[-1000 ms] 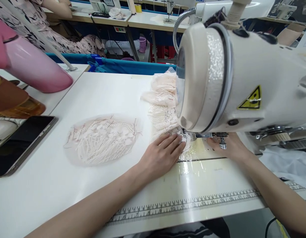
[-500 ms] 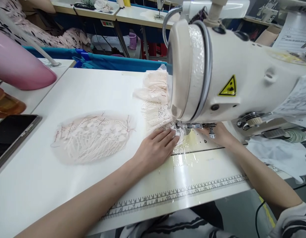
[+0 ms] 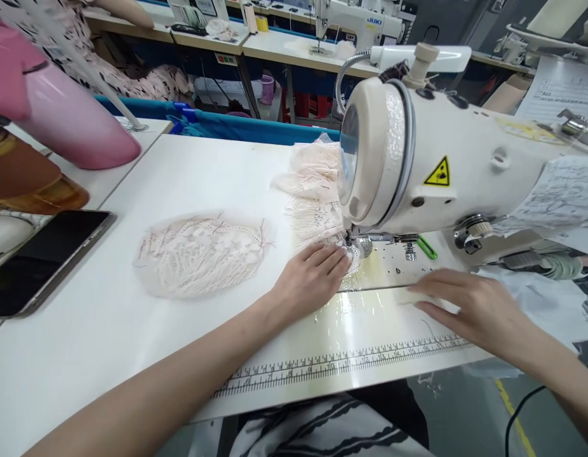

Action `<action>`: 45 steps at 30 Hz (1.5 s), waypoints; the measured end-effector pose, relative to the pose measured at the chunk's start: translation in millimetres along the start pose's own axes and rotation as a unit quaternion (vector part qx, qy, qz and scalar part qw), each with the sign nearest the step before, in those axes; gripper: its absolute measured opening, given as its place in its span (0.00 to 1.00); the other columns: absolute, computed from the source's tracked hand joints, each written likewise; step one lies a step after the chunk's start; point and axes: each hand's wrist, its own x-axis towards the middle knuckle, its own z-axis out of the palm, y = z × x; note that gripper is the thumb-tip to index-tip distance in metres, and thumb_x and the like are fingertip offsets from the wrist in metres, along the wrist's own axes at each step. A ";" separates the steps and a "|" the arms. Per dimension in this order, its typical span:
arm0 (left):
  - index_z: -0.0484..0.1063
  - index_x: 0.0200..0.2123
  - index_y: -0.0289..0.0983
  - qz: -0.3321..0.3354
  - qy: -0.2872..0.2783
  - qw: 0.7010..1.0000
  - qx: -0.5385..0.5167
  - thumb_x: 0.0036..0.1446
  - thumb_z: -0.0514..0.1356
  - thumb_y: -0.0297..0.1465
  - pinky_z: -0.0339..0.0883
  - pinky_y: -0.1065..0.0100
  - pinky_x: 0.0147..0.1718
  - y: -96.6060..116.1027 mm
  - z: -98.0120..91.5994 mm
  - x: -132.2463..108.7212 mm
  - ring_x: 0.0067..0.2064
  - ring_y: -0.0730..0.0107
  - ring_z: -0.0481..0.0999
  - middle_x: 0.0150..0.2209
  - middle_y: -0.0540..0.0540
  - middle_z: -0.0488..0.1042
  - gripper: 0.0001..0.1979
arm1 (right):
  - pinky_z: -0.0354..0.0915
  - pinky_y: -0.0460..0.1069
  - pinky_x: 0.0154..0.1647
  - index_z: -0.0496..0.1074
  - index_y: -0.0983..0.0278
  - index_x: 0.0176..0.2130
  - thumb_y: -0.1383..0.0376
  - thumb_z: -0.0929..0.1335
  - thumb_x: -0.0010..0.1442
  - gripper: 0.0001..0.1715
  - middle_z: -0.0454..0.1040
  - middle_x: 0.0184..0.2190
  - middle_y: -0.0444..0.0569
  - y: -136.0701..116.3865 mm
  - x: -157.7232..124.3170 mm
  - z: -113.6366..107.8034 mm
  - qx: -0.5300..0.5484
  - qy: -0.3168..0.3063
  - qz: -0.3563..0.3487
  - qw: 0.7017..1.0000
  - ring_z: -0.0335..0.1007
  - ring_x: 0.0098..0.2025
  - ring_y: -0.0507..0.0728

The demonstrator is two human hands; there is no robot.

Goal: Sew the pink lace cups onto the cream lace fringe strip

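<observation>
My left hand (image 3: 315, 276) lies with its fingers outstretched and flat on white lace fabric (image 3: 317, 219), beside the presser foot of a sewing machine (image 3: 418, 152). The gathered, cream-coloured part of that fabric spreads behind the hand, partly hidden by the machine head. Over the front of the table, right of the needle, hovers my right hand (image 3: 470, 304), thumb and fingers apart, slightly blurred, with nothing visible between them. A small green tool (image 3: 426, 247), its kind unclear, rests on the machine bed behind it. A separate oval lace piece (image 3: 203, 257) with reddish threads lies to the left.
At the left are a phone (image 3: 51, 260), a pink bottle (image 3: 79, 114) and a jar of amber liquid (image 3: 32, 174). A printed ruler (image 3: 351, 365) runs along the front edge. Pale cloth (image 3: 551, 304) lies at the right. A person sits beyond the table.
My right hand has come out from behind the needle area toward the front right, and its fingers now show. The green tool has come into sight. My left hand stays on the lace; the view has shifted.
</observation>
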 end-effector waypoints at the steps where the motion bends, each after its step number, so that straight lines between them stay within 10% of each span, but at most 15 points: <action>1: 0.72 0.48 0.32 0.002 0.001 1.000 0.001 0.64 0.53 0.29 0.71 0.59 0.49 0.4 -1.3 0.6 0.50 0.61 0.76 0.48 0.42 0.77 0.13 | 0.70 0.49 0.34 0.73 0.59 0.48 0.62 0.64 0.64 0.14 0.77 0.43 0.49 -4.4 15.9 9.5 -0.002 0.019 -0.021 1.000 0.75 0.39 0.56; 6: 0.74 0.43 0.31 0.012 0.031 0.999 0.018 0.63 0.56 0.28 0.73 0.61 0.44 2.3 -6.6 3.5 0.44 0.63 0.79 0.42 0.42 0.79 0.09 | 0.67 0.48 0.36 0.68 0.61 0.53 0.65 0.63 0.65 0.17 0.72 0.53 0.48 -14.9 71.6 50.8 -0.054 0.079 -0.099 0.991 0.72 0.45 0.55; 15: 0.74 0.42 0.31 0.027 0.024 0.999 0.015 0.60 0.58 0.24 0.74 0.61 0.43 1.1 -9.0 3.3 0.46 0.62 0.78 0.42 0.41 0.79 0.07 | 0.70 0.50 0.48 0.66 0.55 0.57 0.71 0.63 0.64 0.24 0.73 0.52 0.45 9.3 70.2 85.2 0.040 0.055 -0.152 0.986 0.71 0.50 0.54; 26: 0.68 0.53 0.28 -0.010 -0.059 0.998 -0.033 0.64 0.53 0.26 0.69 0.59 0.55 3.7 -2.4 2.7 0.55 0.59 0.73 0.52 0.38 0.73 0.16 | 0.71 0.46 0.36 0.70 0.62 0.51 0.74 0.64 0.61 0.18 0.78 0.45 0.46 8.2 72.5 77.8 0.000 0.188 -0.195 0.963 0.75 0.40 0.52; 45: 0.72 0.48 0.29 0.005 -0.070 0.994 -0.084 0.64 0.50 0.25 0.69 0.60 0.55 -11.2 -11.5 7.0 0.52 0.63 0.75 0.48 0.40 0.76 0.15 | 0.70 0.45 0.47 0.73 0.63 0.47 0.77 0.62 0.62 0.18 0.78 0.44 0.44 -2.4 75.0 77.0 0.035 0.162 -0.181 0.969 0.72 0.49 0.50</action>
